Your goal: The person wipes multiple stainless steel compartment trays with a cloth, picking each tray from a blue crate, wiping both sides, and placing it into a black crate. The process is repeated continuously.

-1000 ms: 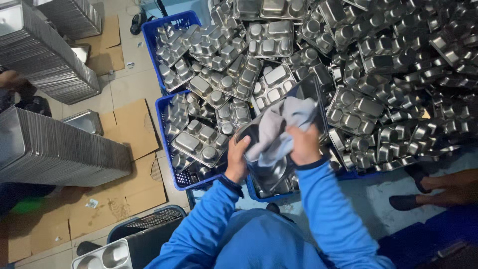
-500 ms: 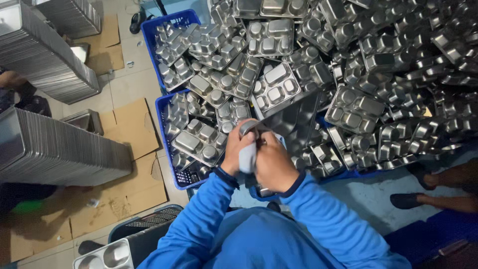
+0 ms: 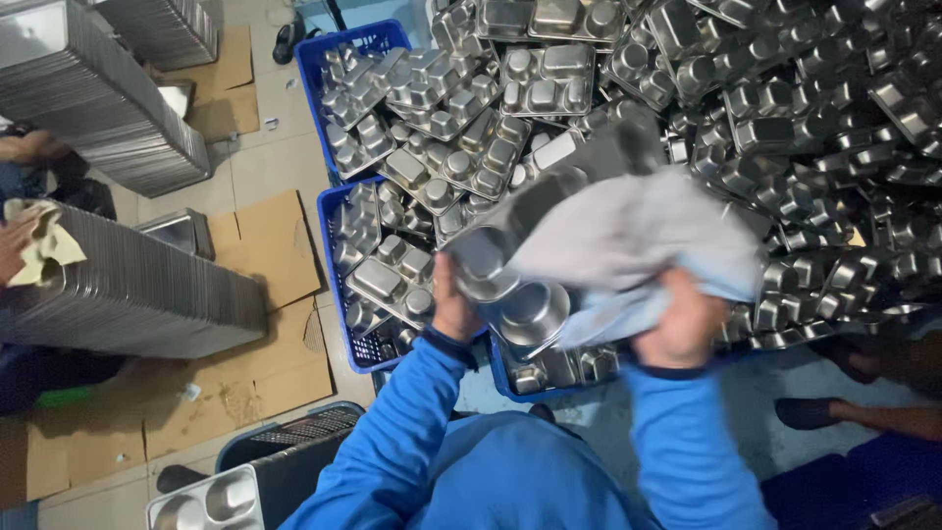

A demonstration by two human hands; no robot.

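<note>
Tray in hand: a steel compartment tray (image 3: 530, 265) is held up at centre frame, tilted, over the blue crates.
Left hand: the left hand (image 3: 453, 312) is closed on the tray's lower left edge, fingers wrapped round the rim.
Right hand: the right hand (image 3: 687, 329) is closed on a pale grey-blue cloth (image 3: 638, 245), which is pressed against the right part of the tray and covers it.
Sleeves: both arms wear bright blue sleeves, rising from the bottom of the frame.
Still to do, as I judge it: a very large heap of loose trays (image 3: 805, 108) fills the upper right, and more lie jumbled in the two blue crates (image 3: 339, 211) at upper centre; most of the work looks to be ahead.
Done, as I judge it: long neat stacks of trays (image 3: 128, 285) lie at the left and upper left on flattened cardboard (image 3: 265, 245); these look like finished ones, though nothing proves it.
Other people: a hand with a yellowish rag (image 3: 39, 245) shows at the left edge; a sandalled foot (image 3: 814, 412) at lower right.
Hard to make out: the cloth and the right hand are blurred, so the tray's right half is hidden. Whether the tray is wet or dry cannot be told. A tray at the bottom left is cut off by the frame.
</note>
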